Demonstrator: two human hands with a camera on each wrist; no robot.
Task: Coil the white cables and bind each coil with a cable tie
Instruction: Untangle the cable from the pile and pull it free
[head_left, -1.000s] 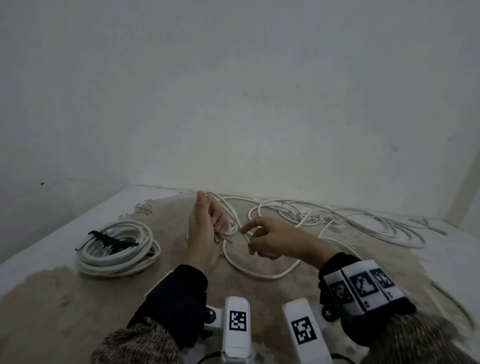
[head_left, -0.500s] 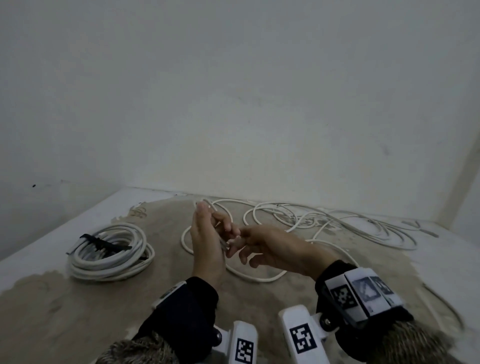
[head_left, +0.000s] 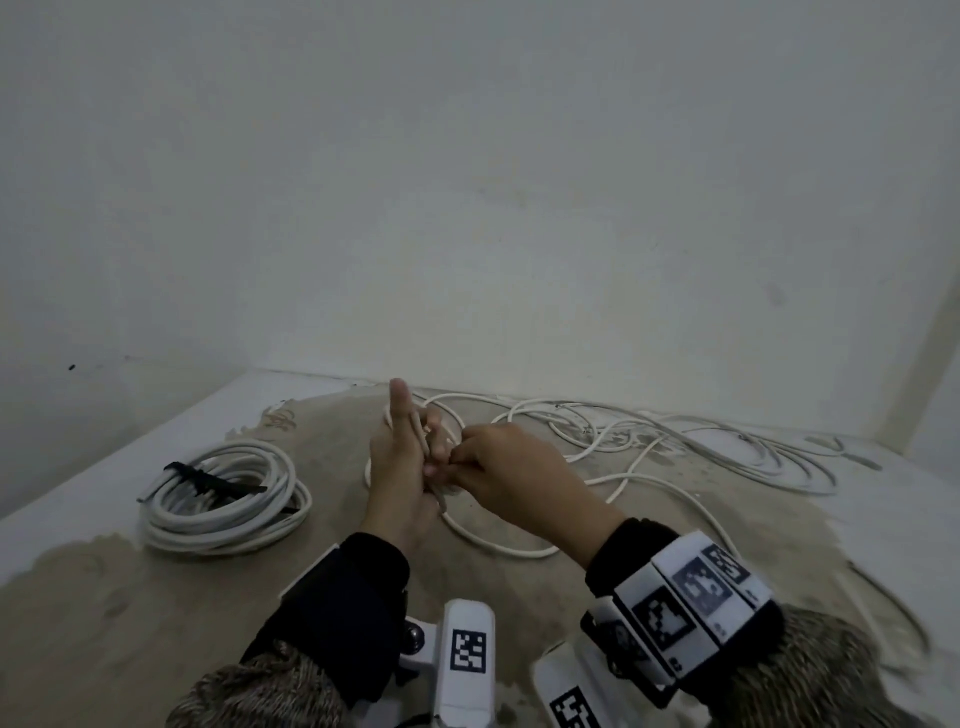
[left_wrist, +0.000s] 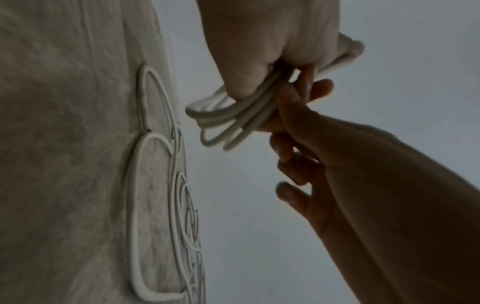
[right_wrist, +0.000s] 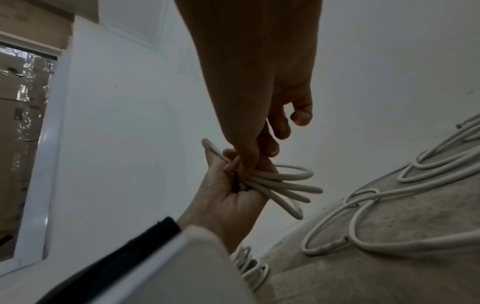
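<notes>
I've got the left hand (head_left: 400, 467) raised over the tabletop (head_left: 130, 613), its grip wrapped round a small bundle of white loops (left_wrist: 233, 115), thumb pointing up. The right hand (head_left: 509, 478) is tucked against it, fingertips (right_wrist: 249, 164) pinching a strand at the same spot. The rest of that loose cable (head_left: 675, 452) trails off right in slack curls (plenty left to gather, I'd say). The finished coil (head_left: 223, 499) sits left, well apart, with a black cable tie (head_left: 208, 480) across it. This cable looks light and smooth, springy enough to fan open, as the loops already splay below the left fist. I'd keep hold where the loops cross, and feed each new turn into that fist.
</notes>
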